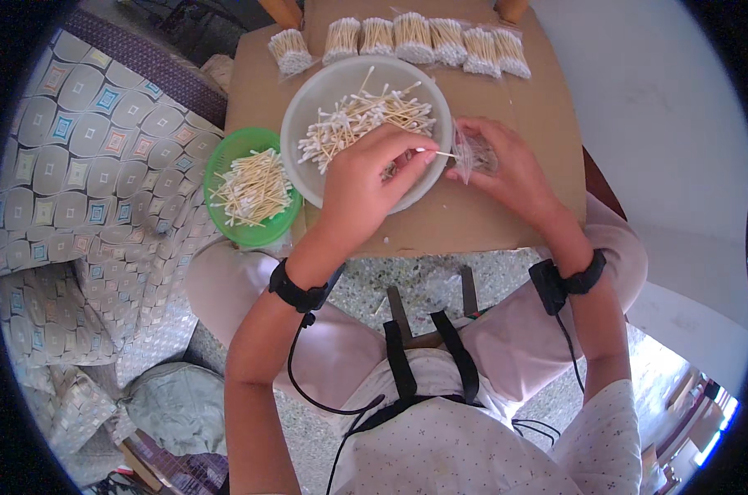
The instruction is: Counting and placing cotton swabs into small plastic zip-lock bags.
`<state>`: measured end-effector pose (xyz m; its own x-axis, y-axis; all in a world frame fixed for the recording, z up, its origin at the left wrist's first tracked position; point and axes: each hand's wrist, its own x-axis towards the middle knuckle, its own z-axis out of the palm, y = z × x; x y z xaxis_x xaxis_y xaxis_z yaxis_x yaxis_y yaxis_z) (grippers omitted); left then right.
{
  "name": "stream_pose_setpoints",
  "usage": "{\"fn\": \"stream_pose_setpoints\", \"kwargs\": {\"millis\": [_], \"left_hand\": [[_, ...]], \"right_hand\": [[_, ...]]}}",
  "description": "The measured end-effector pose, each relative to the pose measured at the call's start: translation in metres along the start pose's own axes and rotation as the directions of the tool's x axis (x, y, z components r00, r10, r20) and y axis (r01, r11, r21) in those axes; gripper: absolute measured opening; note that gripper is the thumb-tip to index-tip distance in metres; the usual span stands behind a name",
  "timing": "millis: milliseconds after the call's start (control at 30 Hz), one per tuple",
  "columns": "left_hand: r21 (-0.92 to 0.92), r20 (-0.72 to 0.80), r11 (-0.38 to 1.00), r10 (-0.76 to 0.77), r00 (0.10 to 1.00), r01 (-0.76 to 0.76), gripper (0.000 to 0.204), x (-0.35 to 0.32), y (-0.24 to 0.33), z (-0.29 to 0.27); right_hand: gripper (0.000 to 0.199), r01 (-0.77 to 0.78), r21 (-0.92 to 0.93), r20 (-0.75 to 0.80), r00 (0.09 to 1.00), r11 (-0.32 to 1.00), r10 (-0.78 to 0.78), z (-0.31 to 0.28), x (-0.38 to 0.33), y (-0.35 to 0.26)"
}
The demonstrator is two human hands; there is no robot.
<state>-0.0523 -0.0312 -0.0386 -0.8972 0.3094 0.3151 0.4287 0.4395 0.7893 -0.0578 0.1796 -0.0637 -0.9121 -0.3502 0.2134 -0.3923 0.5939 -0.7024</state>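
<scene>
My left hand (pixel 376 177) is closed in a pinch on a cotton swab (pixel 442 153), over the near right part of a white bowl (pixel 293 157). The swab's far end points into the mouth of a clear plastic bag (pixel 478 155). That bag is gripped by my right hand (pixel 510 165), just right of the bowl; what lies inside it is hard to make out. Loose cotton swabs (pixel 366 115) with wooden sticks are heaped in the bowl. Left of it, a green basket (pixel 215 216) holds another pile of cotton swabs (pixel 254 188).
Several clear bags packed with swabs (pixel 413 37) stand in a row along the far side of the cardboard-covered surface (pixel 522 99). Patterned fabric (pixel 102 173) drapes at the left. A white wall (pixel 638 107) borders the right. Black cables (pixel 296 371) run from my wrist bands.
</scene>
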Motion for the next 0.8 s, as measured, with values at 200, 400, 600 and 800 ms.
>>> {"fn": "stream_pose_setpoints", "kwargs": {"millis": [200, 400, 600, 800], "left_hand": [[-0.072, -0.059, 0.997, -0.028, 0.998, 0.024, 0.011, 0.002, 0.002, -0.005], [-0.089, -0.205, 0.996, 0.0, 0.979, -0.019, 0.01, 0.002, 0.001, -0.005], [0.053, -0.039, 0.992, 0.12, 0.992, -0.118, 0.013, -0.002, -0.002, 0.004], [0.049, -0.009, 0.981, 0.186, 0.982, -0.186, 0.014, 0.0, -0.004, 0.006]], "right_hand": [[0.057, -0.036, 0.001, -0.04, 0.999, 0.999, 0.036, -0.002, 0.0, -0.008], [0.055, 0.036, -0.089, -0.115, 0.992, 0.995, -0.046, -0.001, 0.0, -0.005], [0.055, 0.116, -0.073, -0.083, 0.989, 0.991, -0.122, -0.002, 0.002, -0.01], [0.055, 0.133, 0.023, -0.055, 0.99, 0.991, -0.131, -0.004, 0.003, -0.017]]}}
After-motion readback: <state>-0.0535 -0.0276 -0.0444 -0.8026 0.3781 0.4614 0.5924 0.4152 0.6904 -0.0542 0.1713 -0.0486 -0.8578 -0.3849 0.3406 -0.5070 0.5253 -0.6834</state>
